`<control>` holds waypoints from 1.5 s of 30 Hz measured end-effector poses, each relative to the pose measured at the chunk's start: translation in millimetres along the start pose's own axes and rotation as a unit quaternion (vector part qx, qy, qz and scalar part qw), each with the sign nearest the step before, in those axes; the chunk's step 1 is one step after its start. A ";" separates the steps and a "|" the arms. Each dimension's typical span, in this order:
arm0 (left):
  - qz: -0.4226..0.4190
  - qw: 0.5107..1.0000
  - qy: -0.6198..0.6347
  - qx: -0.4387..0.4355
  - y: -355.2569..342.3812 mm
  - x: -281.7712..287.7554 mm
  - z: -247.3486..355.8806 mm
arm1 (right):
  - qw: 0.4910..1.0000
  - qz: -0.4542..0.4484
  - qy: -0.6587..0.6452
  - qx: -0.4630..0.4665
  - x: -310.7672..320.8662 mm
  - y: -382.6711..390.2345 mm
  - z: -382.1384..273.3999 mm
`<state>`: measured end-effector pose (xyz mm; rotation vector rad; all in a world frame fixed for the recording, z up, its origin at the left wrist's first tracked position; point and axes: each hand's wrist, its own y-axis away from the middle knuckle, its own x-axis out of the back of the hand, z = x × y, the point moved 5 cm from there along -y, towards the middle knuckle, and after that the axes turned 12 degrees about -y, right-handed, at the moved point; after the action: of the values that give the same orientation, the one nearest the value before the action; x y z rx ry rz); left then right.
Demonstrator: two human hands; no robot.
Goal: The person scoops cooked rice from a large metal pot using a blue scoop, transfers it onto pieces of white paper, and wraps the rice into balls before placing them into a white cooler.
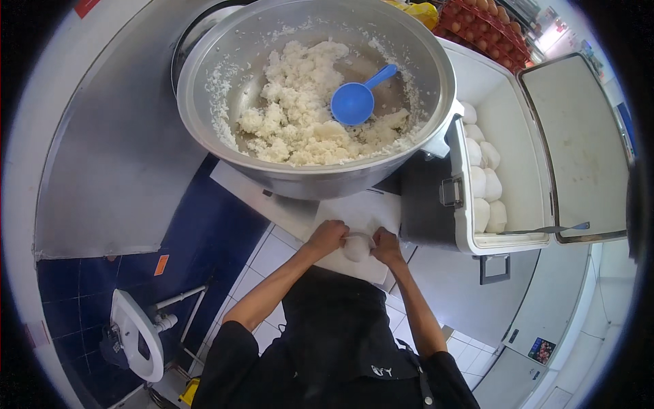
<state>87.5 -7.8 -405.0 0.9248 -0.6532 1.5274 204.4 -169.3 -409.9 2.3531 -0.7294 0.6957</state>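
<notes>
Partway, I'd judge: 8 white packets (492, 184) countable in 1 open cooler box (528, 184), maybe more hidden. 1 rounded white bundle (356, 250) on the white board (371, 270), near side of the pot, looks unfinished. Left hand (329, 236) and right hand (387, 245) pinch its wrap at opposite sides. Left: loose cooked rice (293, 102) in 1 metal pot (306, 181), plus 1 blue scoop (353, 103).
</notes>
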 end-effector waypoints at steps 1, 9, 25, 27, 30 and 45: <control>0.000 1.000 0.000 0.001 0.1 4.4 1.3 | 0.999 -0.032 -0.001 -0.030 1.8 -5.1 -1.3; -0.007 0.997 -0.072 0.003 -1.1 2.0 6.8 | 0.986 -0.118 0.116 -0.019 -7.2 -20.2 9.1; 0.156 0.988 0.001 0.003 63.5 -9.8 43.1 | 0.947 0.276 -0.133 0.092 -34.7 84.1 -22.6; 0.122 0.950 0.261 0.121 61.3 -21.1 33.2 | 0.942 0.278 -0.184 0.042 -33.2 75.3 -24.1; 0.132 0.905 0.357 0.188 53.2 -34.7 32.3 | 0.932 0.258 -0.243 -0.084 -30.3 60.7 -19.6; 0.198 0.824 0.524 0.083 14.7 61.7 96.9 | 0.838 0.322 -0.424 0.123 44.1 86.9 -130.8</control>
<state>91.0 -57.0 -300.2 -0.0575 0.1221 2.1745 141.7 -158.9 -259.7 2.6117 -1.9767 -0.0954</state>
